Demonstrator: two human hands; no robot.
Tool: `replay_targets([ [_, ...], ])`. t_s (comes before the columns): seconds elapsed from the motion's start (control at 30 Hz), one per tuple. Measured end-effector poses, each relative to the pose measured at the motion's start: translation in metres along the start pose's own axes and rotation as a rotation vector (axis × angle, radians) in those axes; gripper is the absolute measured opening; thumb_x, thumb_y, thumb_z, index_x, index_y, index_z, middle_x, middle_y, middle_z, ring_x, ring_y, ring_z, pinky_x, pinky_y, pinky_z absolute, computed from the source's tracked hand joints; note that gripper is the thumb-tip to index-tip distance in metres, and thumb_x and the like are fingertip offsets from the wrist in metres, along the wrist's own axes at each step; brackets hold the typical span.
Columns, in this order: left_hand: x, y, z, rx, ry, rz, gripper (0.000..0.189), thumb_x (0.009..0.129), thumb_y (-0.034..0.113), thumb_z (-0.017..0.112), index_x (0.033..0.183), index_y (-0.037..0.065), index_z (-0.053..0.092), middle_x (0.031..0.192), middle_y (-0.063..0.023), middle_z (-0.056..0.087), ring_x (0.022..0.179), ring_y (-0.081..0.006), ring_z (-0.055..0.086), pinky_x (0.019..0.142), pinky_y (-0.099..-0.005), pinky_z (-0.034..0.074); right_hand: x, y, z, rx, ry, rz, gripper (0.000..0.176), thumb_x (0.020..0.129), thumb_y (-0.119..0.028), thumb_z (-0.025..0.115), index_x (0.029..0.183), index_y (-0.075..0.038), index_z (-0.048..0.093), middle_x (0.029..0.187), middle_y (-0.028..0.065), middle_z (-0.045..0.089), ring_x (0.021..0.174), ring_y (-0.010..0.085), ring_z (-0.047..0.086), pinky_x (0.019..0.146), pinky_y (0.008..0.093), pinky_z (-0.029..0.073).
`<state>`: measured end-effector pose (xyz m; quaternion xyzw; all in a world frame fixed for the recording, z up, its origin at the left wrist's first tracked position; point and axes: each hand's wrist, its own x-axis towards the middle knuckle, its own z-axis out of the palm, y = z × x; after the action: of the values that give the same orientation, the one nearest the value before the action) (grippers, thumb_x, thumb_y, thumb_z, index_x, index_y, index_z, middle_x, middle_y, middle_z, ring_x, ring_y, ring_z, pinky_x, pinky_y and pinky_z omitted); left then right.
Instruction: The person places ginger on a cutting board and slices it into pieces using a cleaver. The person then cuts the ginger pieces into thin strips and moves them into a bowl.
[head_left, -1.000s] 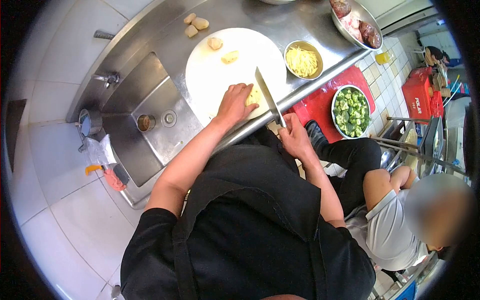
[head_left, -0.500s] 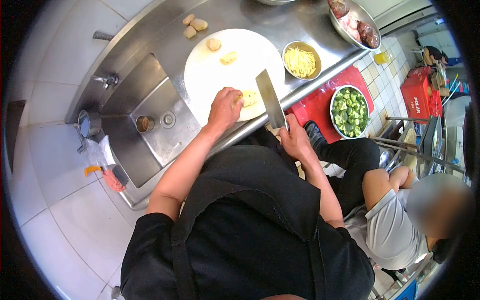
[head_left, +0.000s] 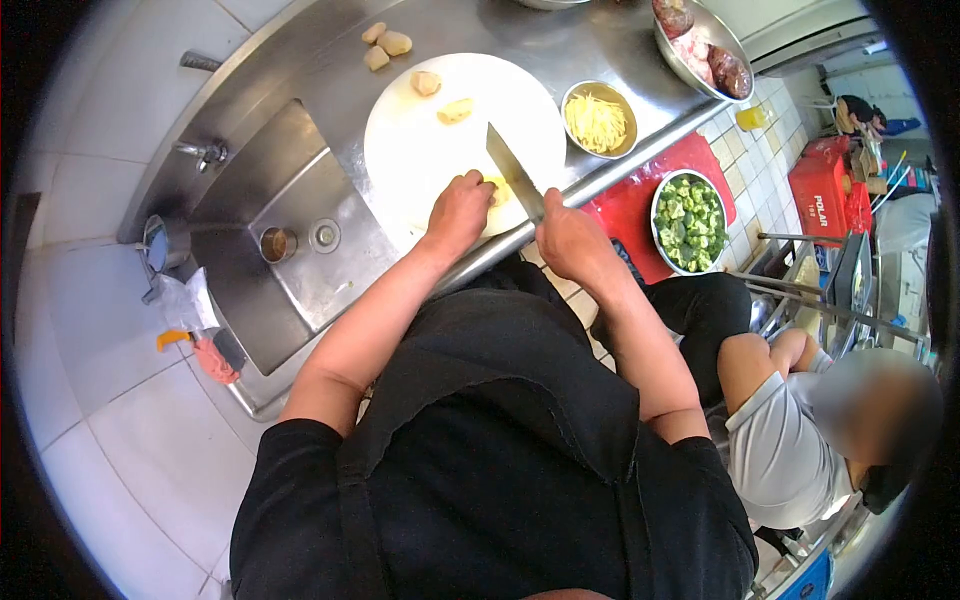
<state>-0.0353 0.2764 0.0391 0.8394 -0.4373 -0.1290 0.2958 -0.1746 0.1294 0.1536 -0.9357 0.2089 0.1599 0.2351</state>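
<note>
On the round white cutting board point(head_left: 420, 140), my left hand point(head_left: 460, 214) has its fingers curled down over a pale yellow piece of root point(head_left: 498, 190), which looks like ginger. The hand hides part of it. My right hand point(head_left: 572, 236) is closed around the handle of a cleaver point(head_left: 511, 168). Its broad blade is tilted and sits right beside the yellow piece, close to my left fingertips. Farther up the board lie a cut half point(head_left: 455, 111) and a whole peeled piece point(head_left: 425, 83). A metal bowl of thin yellow shreds point(head_left: 596, 124) stands right of the board.
Left of the board is a steel sink point(head_left: 290, 215) with a small cup point(head_left: 277, 245). Several peeled pieces point(head_left: 394, 43) lie behind the board. Raw meat fills a bowl point(head_left: 728, 72) at far right. Below the counter is a broccoli bowl point(head_left: 690, 222). A person point(head_left: 785, 450) sits at right.
My right hand has brought the cleaver left and inward, from the board's edge to the yellow piece. My left hand has stayed on the piece, shifting slightly.
</note>
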Motion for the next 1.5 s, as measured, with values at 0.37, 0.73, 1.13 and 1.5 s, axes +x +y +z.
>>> replay_targets([
  [0.37,-0.002,0.004,0.000,-0.018,-0.011,-0.041,0.019,0.095,0.005,0.059,0.103,0.001,0.076,0.107,-0.0188,0.064,0.105,-0.0373,0.064,0.090,-0.0472,0.057,-0.020,0.034,0.071,-0.205,0.119,-0.063,0.016,0.097,-0.008,0.055,0.109,0.003,0.052,0.076,0.0270,0.072,0.070,0.0431,0.075,0.064,0.0540,0.061],
  [0.73,0.005,-0.008,0.005,-0.044,0.009,-0.005,0.022,0.094,0.007,0.066,0.111,0.003,0.079,0.107,-0.0171,0.066,0.103,-0.0365,0.065,0.092,-0.0454,0.055,-0.012,0.011,0.037,-0.120,0.028,-0.027,0.023,0.098,-0.008,0.052,0.114,0.009,0.049,0.088,0.0356,0.072,0.085,0.0495,0.075,0.076,0.0581,0.060],
  [1.13,0.002,-0.010,0.006,-0.075,-0.014,-0.030,0.022,0.095,0.009,0.070,0.114,0.004,0.080,0.110,-0.0158,0.068,0.107,-0.0356,0.065,0.095,-0.0450,0.055,-0.007,0.019,0.061,-0.242,0.138,-0.132,0.026,0.096,-0.007,0.056,0.113,0.012,0.051,0.072,0.0283,0.070,0.065,0.0404,0.075,0.057,0.0518,0.059],
  [1.5,0.000,-0.014,0.007,-0.139,0.043,-0.013,0.022,0.094,0.010,0.073,0.113,0.003,0.080,0.108,-0.0163,0.069,0.107,-0.0356,0.066,0.095,-0.0454,0.055,-0.003,0.019,0.068,-0.182,0.127,-0.116,0.025,0.097,-0.009,0.056,0.113,0.010,0.051,0.078,0.0294,0.072,0.074,0.0462,0.074,0.068,0.0540,0.061],
])
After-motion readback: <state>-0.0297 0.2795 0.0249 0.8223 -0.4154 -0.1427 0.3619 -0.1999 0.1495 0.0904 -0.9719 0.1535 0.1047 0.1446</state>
